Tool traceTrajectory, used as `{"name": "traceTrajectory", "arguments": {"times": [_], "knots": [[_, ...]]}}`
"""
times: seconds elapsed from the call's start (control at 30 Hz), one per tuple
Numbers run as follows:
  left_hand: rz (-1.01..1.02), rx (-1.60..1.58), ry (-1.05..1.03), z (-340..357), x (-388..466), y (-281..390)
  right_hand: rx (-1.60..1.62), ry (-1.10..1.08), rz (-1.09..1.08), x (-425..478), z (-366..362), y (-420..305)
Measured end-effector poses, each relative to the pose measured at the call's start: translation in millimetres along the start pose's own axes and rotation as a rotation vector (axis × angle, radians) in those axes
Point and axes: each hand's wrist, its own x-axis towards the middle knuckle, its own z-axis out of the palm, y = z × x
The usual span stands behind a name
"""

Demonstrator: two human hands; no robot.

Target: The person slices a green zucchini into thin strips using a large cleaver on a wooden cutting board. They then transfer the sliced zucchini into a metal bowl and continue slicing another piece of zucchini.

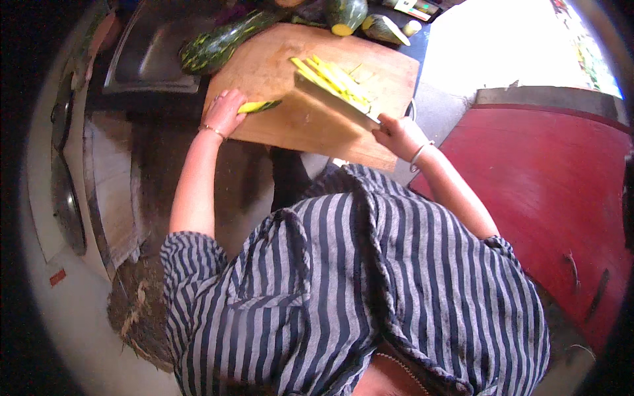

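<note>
At the left edge of a wooden cutting board (277, 69), my left hand (225, 113) is closed around a yellow-fleshed squash piece (255, 106) with dark green rind. The piece points right across the board. My right hand (400, 133) grips the handle of a broad-bladed kitchen knife (332, 101). Its blade slants up and left over the board, alongside a pile of yellow squash strips (337, 81). The blade's near face is in shadow, and whether its edge touches the wood I cannot tell.
A long mottled green squash (223, 44) lies against the board's back left edge. Behind the board are a dark green squash (346, 15) and a cut squash piece (384, 28). A metal sink (153, 54) is at the left, a red door panel (535, 198) at the right.
</note>
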Motion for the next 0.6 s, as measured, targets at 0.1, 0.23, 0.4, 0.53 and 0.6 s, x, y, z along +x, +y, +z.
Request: {"name": "traceTrajectory", "arguments": {"times": [0.1,0.23,0.4,0.53,0.6], "knots": [[0.059,-0.047,-0.063,-2,6,13,-0.035,-0.010,0.019,-3,1,-1],[0.134,-0.136,-0.129,12,21,48,0.000,-0.002,0.051,-7,6,5],[0.160,-0.290,-0.240,13,27,38,-0.028,0.004,0.065,-10,7,-2],[0.071,-0.466,-0.429,-4,31,21,-0.045,0.017,0.048,-9,5,1],[0.017,-0.517,-0.463,-8,33,19,-0.041,0.028,0.020,-9,5,3]]}}
